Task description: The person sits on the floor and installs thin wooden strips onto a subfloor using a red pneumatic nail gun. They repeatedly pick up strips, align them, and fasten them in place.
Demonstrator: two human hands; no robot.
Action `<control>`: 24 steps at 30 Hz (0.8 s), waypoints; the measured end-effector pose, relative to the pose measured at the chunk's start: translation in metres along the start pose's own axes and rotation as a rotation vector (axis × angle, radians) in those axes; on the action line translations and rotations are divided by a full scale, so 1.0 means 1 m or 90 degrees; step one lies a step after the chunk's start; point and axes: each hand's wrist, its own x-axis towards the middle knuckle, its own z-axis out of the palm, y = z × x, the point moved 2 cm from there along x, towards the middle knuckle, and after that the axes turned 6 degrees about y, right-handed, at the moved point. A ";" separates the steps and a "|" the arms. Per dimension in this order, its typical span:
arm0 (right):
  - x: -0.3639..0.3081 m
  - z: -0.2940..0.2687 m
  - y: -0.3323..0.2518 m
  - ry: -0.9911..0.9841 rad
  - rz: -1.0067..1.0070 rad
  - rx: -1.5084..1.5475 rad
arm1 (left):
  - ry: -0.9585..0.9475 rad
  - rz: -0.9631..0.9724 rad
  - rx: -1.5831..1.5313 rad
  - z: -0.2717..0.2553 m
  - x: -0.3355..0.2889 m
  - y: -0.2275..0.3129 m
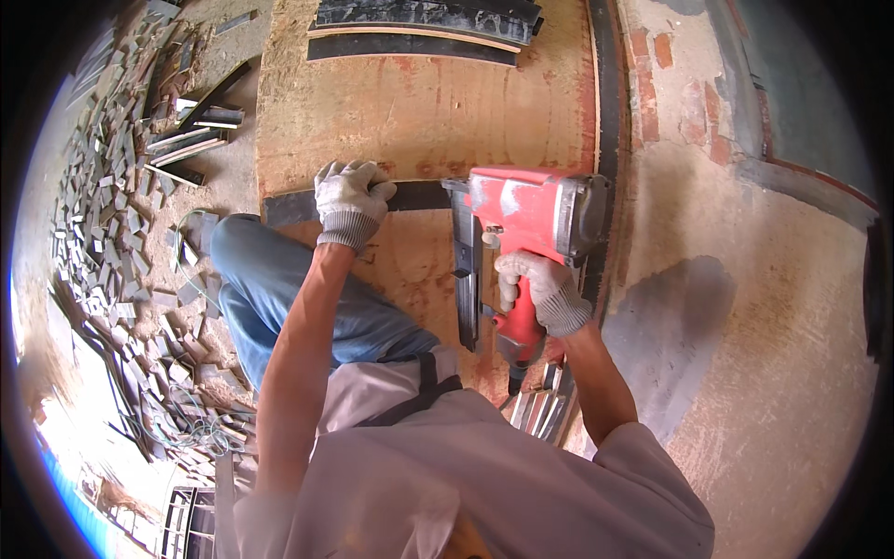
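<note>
- Right hand (543, 291), in a white knit glove, is gripping the handle of a red nail gun (521, 233), fingers wrapped fully closed around it.
- Nail gun is standing nose-down over the right end of a dark strip (419, 196); its black magazine is running down toward the person. Actual nose contact is hidden by the gun body.
- Left hand (349, 200), also gloved, is pressing down on the dark strip, fingers curled over its far edge, clamped on it rather than open.
- Dark strip is lying flat across a plywood sheet (419, 102), left to right, between the two hands.
- Person is kneeling, blue-jeaned knee (270, 279) resting on the plywood's near left edge.
- A few pale strips (540, 410) are lying just below the right forearm.
- Plywood is looking worn, reddish stains showing in patches.
- Left side: a heap of small wood offcuts (112, 233) is covering the ground.
- Right side: bare concrete floor (773, 307) with a dark damp-looking patch.
- Far end: more dark boards (428, 23) are stacking at the plywood's top edge; a brick edge (652, 84) is showing at upper right.
</note>
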 end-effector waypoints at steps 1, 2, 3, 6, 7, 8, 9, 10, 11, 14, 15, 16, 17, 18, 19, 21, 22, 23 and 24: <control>0.004 0.002 0.003 -0.019 -0.004 -0.022 | 0.003 0.001 -0.001 0.000 0.000 0.000; 0.006 0.006 0.004 -0.023 -0.005 -0.023 | -0.004 -0.007 -0.005 0.001 0.000 -0.001; 0.008 0.011 0.004 -0.027 -0.006 -0.023 | -0.010 -0.016 -0.009 0.001 0.000 -0.001; 0.010 0.022 0.002 -0.020 -0.017 -0.014 | -0.002 -0.015 -0.014 0.004 -0.003 -0.003; 0.006 0.024 -0.001 -0.007 0.004 0.019 | 0.009 -0.013 -0.012 0.003 -0.003 -0.003; 0.004 0.024 -0.003 0.007 0.024 0.052 | 0.007 -0.015 -0.010 0.002 -0.003 -0.004; 0.005 0.023 -0.003 -0.003 0.031 0.056 | 0.006 -0.018 -0.008 0.002 -0.002 -0.004; 0.005 0.021 -0.002 0.000 0.041 0.041 | 0.004 -0.017 -0.009 0.000 -0.002 -0.003; 0.005 0.019 0.001 0.003 0.050 0.025 | -0.071 -0.036 0.011 -0.001 -0.002 -0.006; 0.008 0.017 0.011 0.000 0.027 0.032 | 0.112 0.014 0.129 -0.009 -0.007 -0.015; 0.007 0.015 0.013 0.007 0.030 0.041 | 0.171 -0.086 0.188 -0.018 -0.015 -0.025; 0.007 0.015 0.016 0.012 0.033 0.054 | 0.229 -0.184 0.250 -0.034 -0.021 -0.039; 0.008 0.014 0.019 -0.009 0.007 0.039 | 0.212 -0.290 0.320 -0.049 -0.025 -0.059; 0.006 0.015 0.025 0.002 0.021 0.058 | 0.193 -0.396 0.390 -0.062 -0.027 -0.076; 0.009 0.013 0.027 0.005 0.031 0.070 | 0.096 -0.433 0.388 -0.069 -0.023 -0.079; 0.006 0.012 0.024 0.007 0.043 0.076 | -0.101 -0.501 0.374 -0.080 -0.014 -0.082; 0.004 0.012 0.023 0.002 0.035 0.070 | -0.088 -0.534 0.318 -0.082 -0.013 -0.086; 0.001 0.011 0.024 -0.003 0.027 0.065 | -0.075 -0.565 0.261 -0.082 -0.014 -0.090; 0.001 0.010 0.024 -0.008 0.018 0.061 | -0.061 -0.594 0.204 -0.081 -0.015 -0.096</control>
